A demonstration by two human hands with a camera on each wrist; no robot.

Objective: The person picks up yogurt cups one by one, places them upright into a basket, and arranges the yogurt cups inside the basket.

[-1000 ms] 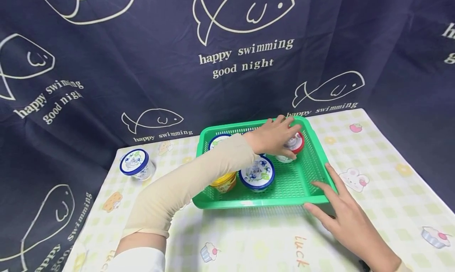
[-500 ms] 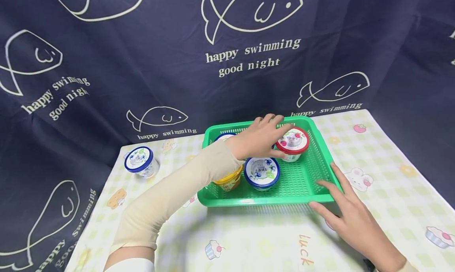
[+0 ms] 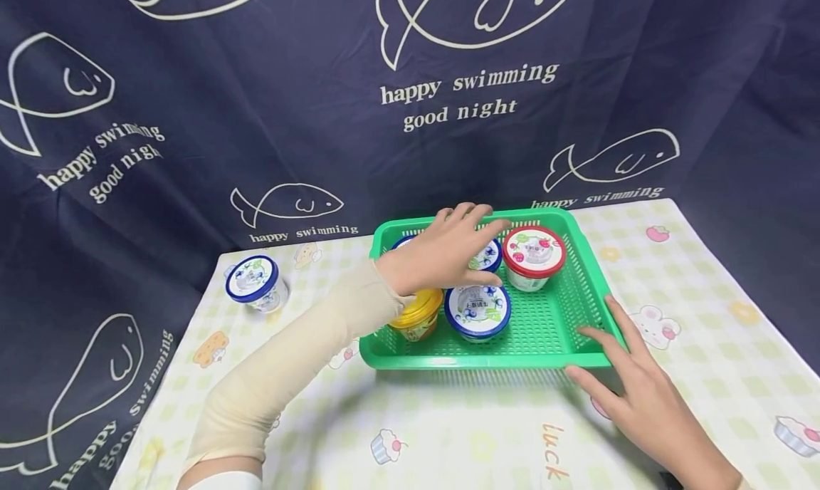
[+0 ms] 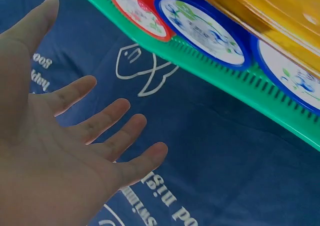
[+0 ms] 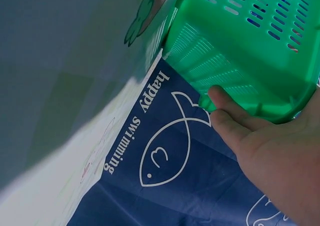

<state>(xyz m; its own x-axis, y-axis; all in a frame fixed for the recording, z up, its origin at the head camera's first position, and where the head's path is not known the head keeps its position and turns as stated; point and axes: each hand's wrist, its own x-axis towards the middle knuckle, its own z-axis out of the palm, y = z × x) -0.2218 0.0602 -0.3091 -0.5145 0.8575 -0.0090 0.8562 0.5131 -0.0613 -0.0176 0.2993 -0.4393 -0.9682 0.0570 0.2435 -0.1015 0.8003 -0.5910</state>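
My left hand (image 3: 442, 255) is spread over the green basket (image 3: 474, 362), its sleeved forearm crossing the left side. In the left wrist view this hand (image 4: 75, 131) shows a bare palm and loosely spread fingers. Beside its fingertips is a red-lidded cup (image 3: 534, 251) in the basket's back right. Blue-lidded cups (image 3: 478, 310) and a yellow-lidded cup (image 3: 418, 312) fill the middle and left, some partly covered by the hand. My right hand (image 3: 647, 397) grips the basket's near right corner, one finger over the rim. The right wrist view shows that hand (image 5: 280, 151) against the green wall.
Another blue-lidded cup (image 3: 258, 283) stands outside the basket, at the back left of the table. A checkered, printed cloth (image 3: 487, 426) covers the table. Behind it hangs a dark blue curtain (image 3: 307, 120) with white fish drawings.
My left hand has drawn back leftward from the red-lidded cup, leaving it in the basket with its lid fully uncovered. My right hand stays at the basket corner. The head view has shifted slightly.
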